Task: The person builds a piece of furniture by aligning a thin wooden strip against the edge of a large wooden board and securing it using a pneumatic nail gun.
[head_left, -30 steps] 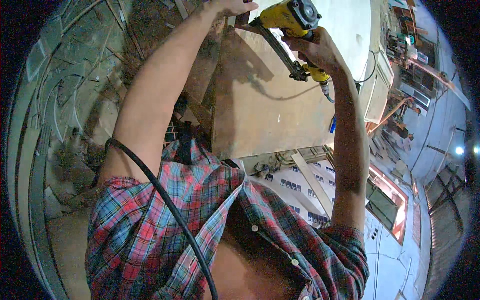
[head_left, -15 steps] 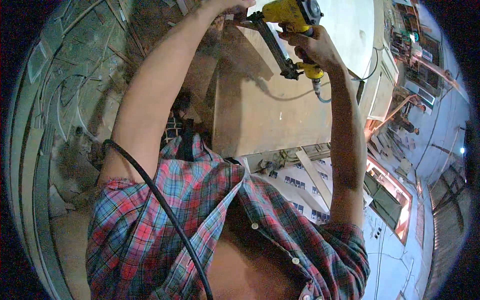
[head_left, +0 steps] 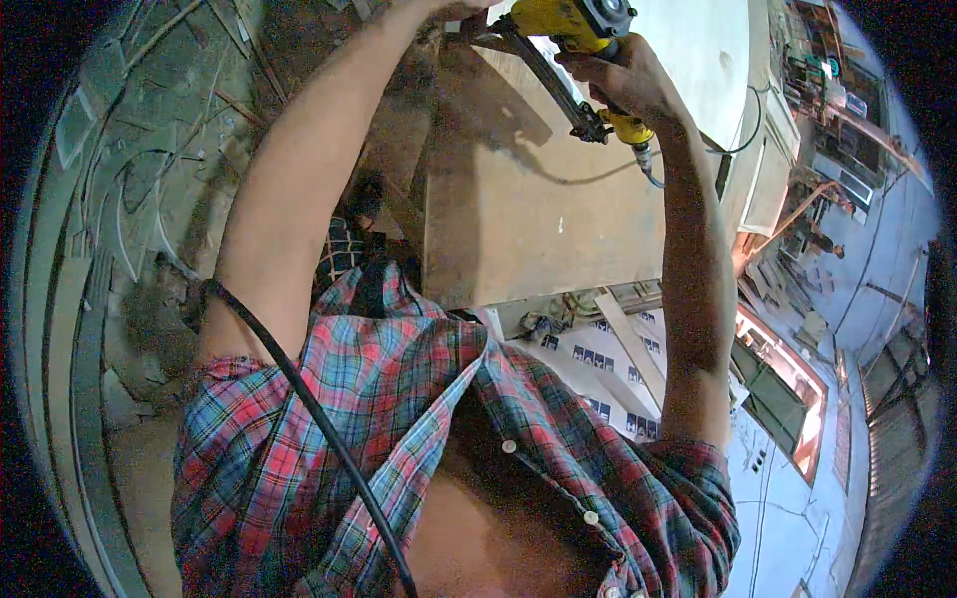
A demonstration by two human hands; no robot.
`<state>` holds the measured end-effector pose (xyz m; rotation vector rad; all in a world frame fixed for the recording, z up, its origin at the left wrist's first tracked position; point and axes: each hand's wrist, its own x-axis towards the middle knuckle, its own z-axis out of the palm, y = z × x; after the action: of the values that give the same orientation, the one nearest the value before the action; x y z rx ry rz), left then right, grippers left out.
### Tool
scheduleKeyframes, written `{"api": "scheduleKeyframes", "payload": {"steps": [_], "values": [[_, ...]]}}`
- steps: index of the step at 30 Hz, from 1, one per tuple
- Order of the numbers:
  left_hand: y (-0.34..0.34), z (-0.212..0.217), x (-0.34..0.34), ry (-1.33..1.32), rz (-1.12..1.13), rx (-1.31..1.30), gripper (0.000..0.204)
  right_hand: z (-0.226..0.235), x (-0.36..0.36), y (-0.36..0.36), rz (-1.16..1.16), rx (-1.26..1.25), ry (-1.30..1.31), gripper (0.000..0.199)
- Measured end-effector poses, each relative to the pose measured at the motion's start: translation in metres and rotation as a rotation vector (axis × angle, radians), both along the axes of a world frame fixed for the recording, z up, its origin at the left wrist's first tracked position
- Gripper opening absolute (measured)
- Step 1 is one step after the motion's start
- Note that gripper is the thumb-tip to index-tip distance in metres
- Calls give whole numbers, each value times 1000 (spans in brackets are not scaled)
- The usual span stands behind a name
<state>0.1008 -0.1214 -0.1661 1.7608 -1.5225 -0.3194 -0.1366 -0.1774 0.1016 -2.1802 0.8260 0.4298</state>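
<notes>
**Yellow nail gun held at board edge, both arms up**

Yellow nail gun [head_left: 573, 25] sits at top centre of the head view, nose against the upper edge of a plywood board [head_left: 528, 219]. Right hand [head_left: 618, 85] wraps its fingers tight round the gun's grip; black magazine runs down-right to a yellow fitting where a thin air hose [head_left: 743, 130] leaves. Left hand [head_left: 454, 8] is mostly cut off by the frame's top edge, right beside the gun's nose; cannot tell if it is spread or pinching anything. Judgement: to do this well, keep the nose square and pressed flat on the board, keep left fingers out of the firing line, keep the hose slack so it does not drag the tool off.

Black cable [head_left: 309, 409] crosses the plaid shirt [head_left: 399, 448] from left shoulder down to the bottom edge.

Labels: a white sheet [head_left: 598, 374] below the board carries rows of small dark square marks, too small to make out. Scrap wood pieces [head_left: 130, 199] lie at left. Orange-lit window frame [head_left: 788, 389] at right.
</notes>
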Motion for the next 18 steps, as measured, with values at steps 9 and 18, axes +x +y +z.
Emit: {"api": "scheduleKeyframes", "payload": {"steps": [9, 18], "values": [[14, 18, -3, 134, 3, 16, 82, 0, -4, 6, -100, 86, -64, 29], [25, 56, -9, 247, -94, 14, 68, -3, -3, 17, -28, -84, -23, 27]]}}
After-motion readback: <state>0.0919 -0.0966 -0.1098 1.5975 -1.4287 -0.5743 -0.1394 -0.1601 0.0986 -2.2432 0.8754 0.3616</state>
